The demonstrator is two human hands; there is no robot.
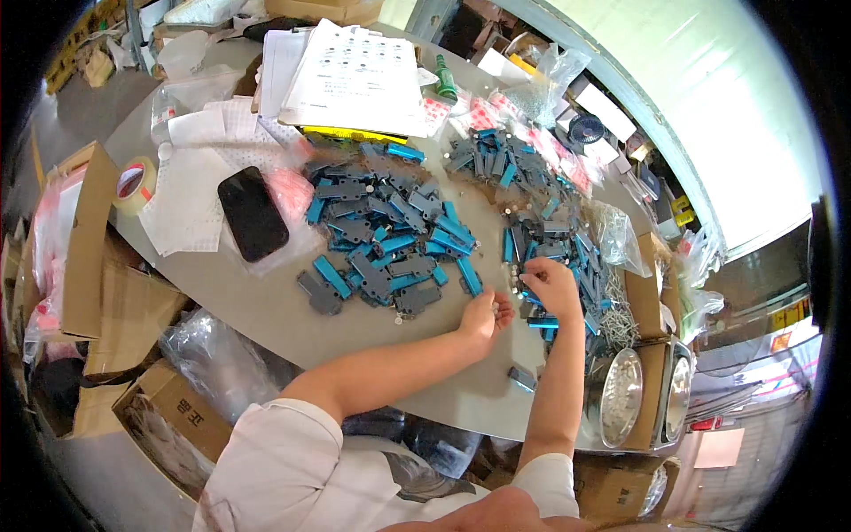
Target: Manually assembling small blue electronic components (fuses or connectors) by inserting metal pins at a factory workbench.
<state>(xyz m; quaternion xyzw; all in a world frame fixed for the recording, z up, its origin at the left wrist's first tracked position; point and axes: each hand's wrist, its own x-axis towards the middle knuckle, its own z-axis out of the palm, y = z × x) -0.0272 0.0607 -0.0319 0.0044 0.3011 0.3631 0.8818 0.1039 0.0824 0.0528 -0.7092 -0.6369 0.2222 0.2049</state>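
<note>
My left hand (486,316) is curled, palm turned up, at the lower right of the left pile. Small pale bits seem to show among its fingers, too small to make out. My right hand (553,287) pinches with thumb and forefinger beside a few small silver round pieces (514,277); what it holds, if anything, is hidden. To the left lies a heap of grey and blue plastic parts (390,222), oblong with small tabs. Another heap of such parts (585,266) spreads under and beyond my right hand. One loose grey part (522,379) rests near the table's front edge.
A black phone (253,215), a tape roll (136,184) and paper stacks (355,80) lie on the left and far side of the grey table (355,341). Metal bowls (621,397), screws (618,310) and a green bottle (445,78) stand around. Open cardboard boxes (93,239) flank the table.
</note>
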